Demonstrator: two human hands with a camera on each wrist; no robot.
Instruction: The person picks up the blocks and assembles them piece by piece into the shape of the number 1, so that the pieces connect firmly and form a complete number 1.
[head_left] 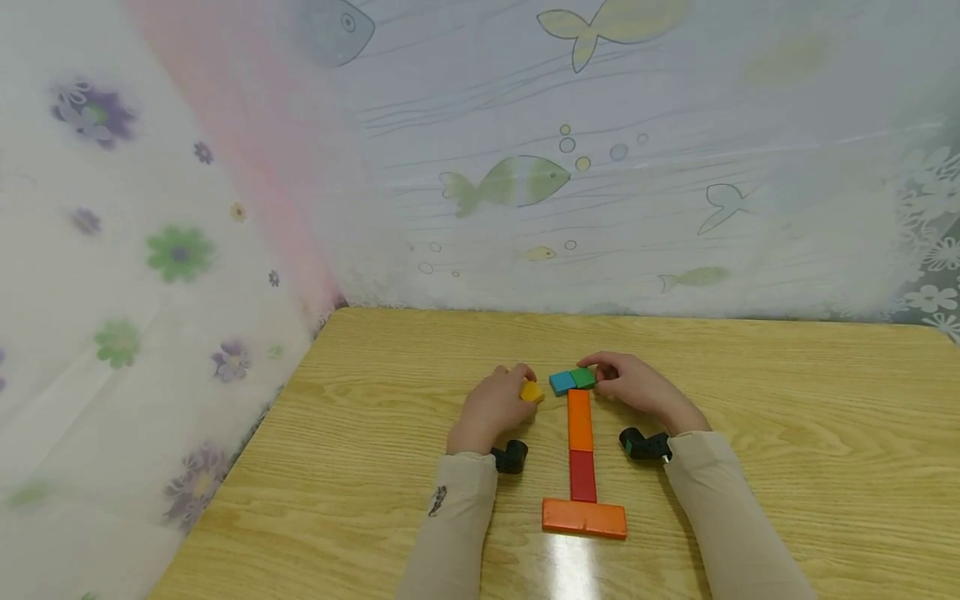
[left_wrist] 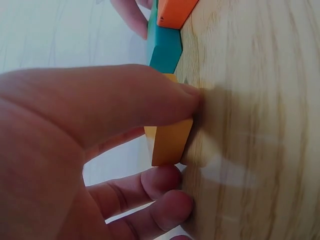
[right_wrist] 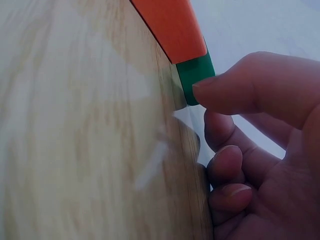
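My left hand [head_left: 495, 408] pinches a yellow block [head_left: 532, 392] between thumb and fingers, low over the table. In the left wrist view the thumb lies across that yellow block [left_wrist: 172, 142], next to the blue block's end. My right hand [head_left: 633, 385] holds the green block [head_left: 582, 378] with thumb and fingertips. The blue block [head_left: 561, 382] lies side by side with the green one. Below these two, a long orange block [head_left: 580, 421] and a red block [head_left: 582, 476] run end to end toward me. Another orange block [head_left: 584, 518] lies crosswise at the near end.
The wood-grain table [head_left: 360, 400] meets a wall covering [head_left: 637, 250] printed with fish at the back. A flowered sheet [head_left: 180, 350] hangs along the left side. Black wrist cameras sit under the left wrist [head_left: 512, 457] and the right wrist [head_left: 642, 445], flanking the block column.
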